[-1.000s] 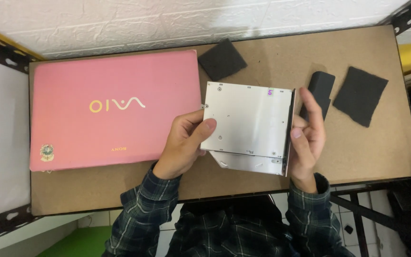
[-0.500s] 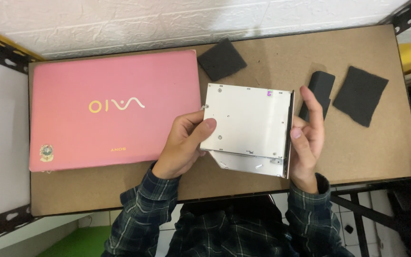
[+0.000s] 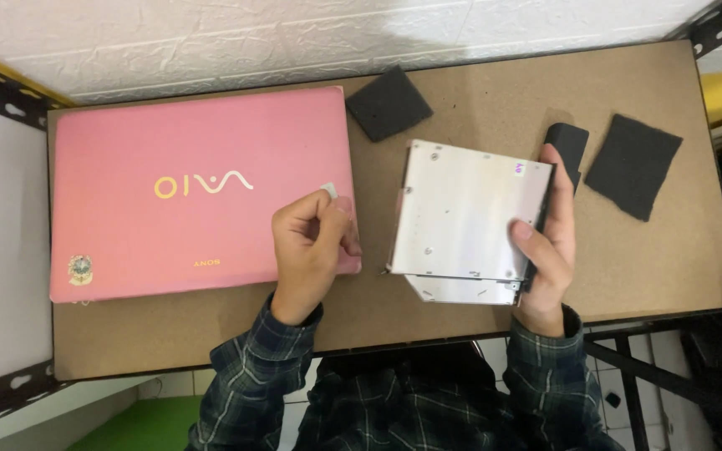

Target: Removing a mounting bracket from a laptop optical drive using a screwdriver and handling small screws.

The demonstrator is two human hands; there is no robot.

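Observation:
My right hand point(image 3: 545, 250) grips the right edge of a flat silver metal drive point(image 3: 461, 213), holding it just above the brown table point(image 3: 478, 100). A second thin metal plate point(image 3: 461, 290) sticks out under its near edge. My left hand point(image 3: 311, 242) rests curled over the right edge of a closed pink laptop point(image 3: 177, 184). Its fingertips pinch a small pale piece point(image 3: 328, 190); what that piece is cannot be made out.
A dark foam square point(image 3: 388, 103) lies behind the drive. A black oblong block point(image 3: 568, 149) sits just past my right fingers, and a larger foam square point(image 3: 633, 165) lies at the far right. A white wall runs along the back, and black shelf brackets stand at the corners.
My left hand has let go of the drive's left edge and moved left onto the laptop, with a small pale piece at its fingertips. The right hand still holds the drive.

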